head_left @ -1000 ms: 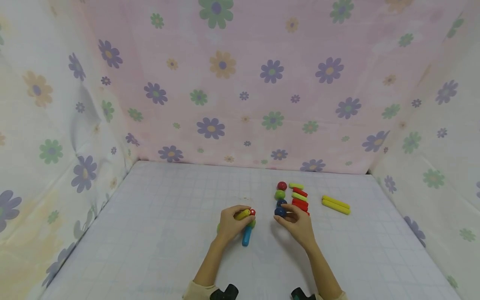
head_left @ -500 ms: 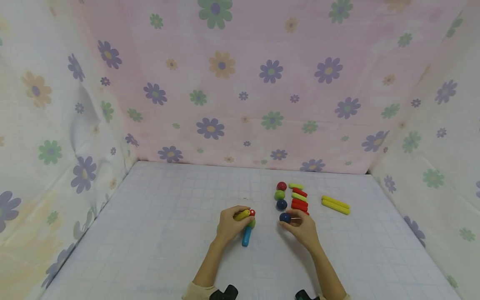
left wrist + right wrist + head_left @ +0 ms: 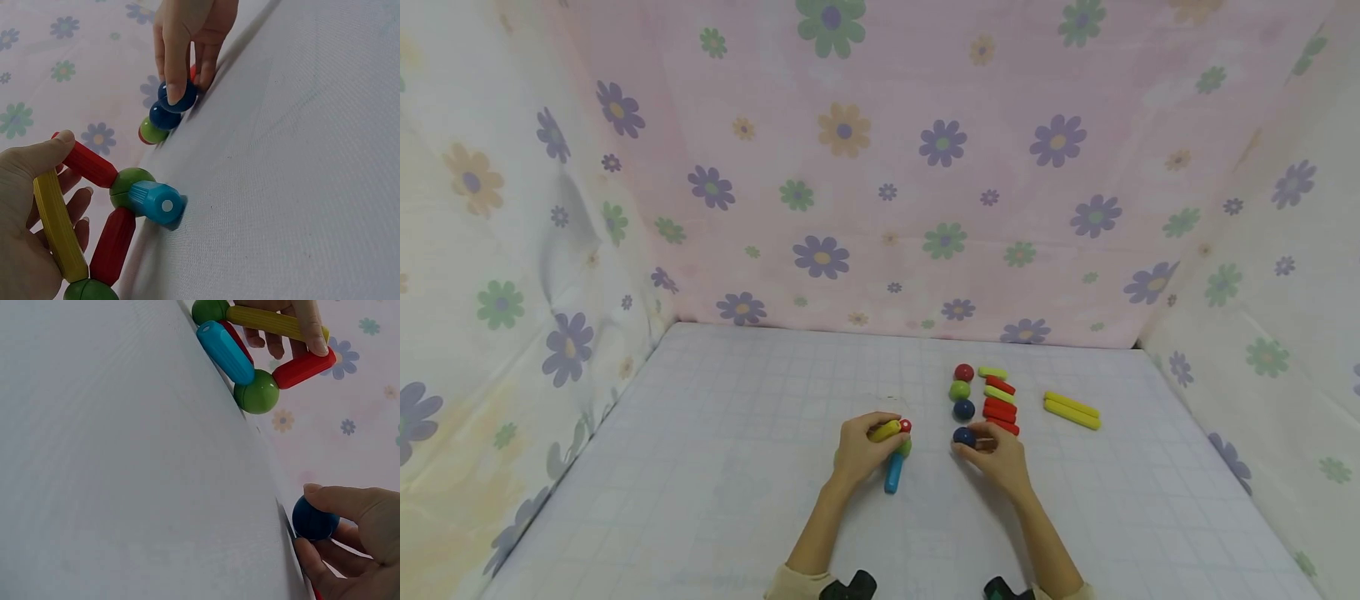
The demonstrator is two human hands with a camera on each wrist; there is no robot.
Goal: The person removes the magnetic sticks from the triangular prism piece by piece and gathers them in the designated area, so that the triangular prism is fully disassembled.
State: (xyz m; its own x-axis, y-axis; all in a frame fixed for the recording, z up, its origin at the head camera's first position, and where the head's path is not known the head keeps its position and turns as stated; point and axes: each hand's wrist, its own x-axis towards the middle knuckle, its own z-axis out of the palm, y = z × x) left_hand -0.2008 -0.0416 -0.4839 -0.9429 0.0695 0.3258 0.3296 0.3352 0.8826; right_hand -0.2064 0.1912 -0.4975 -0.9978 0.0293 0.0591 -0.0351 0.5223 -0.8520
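My left hand (image 3: 863,454) holds a small frame of toy rods and balls, with a yellow rod (image 3: 59,228) and a red rod (image 3: 90,164) at the thumb and fingers. A green ball (image 3: 256,392) joins that red rod, a lower red rod (image 3: 114,244) and a blue rod (image 3: 225,353), which slants out over the table. Another green ball (image 3: 90,290) sits at the yellow rod's lower end. To the right, my right hand (image 3: 1006,462) pinches a dark blue ball (image 3: 315,519) between thumb and fingers, low over the table.
Beyond my right hand, a red ball (image 3: 964,372), a green ball (image 3: 959,391) and a second dark blue ball (image 3: 964,409) stand in a row. Beside them lie several short red and lime rods (image 3: 999,405). Two longer yellow rods (image 3: 1072,410) lie farther right.
My right hand has drawn the dark blue ball toward me, away from the other blue ball, then shifted it slightly left. The left hand and its frame have stayed in place.
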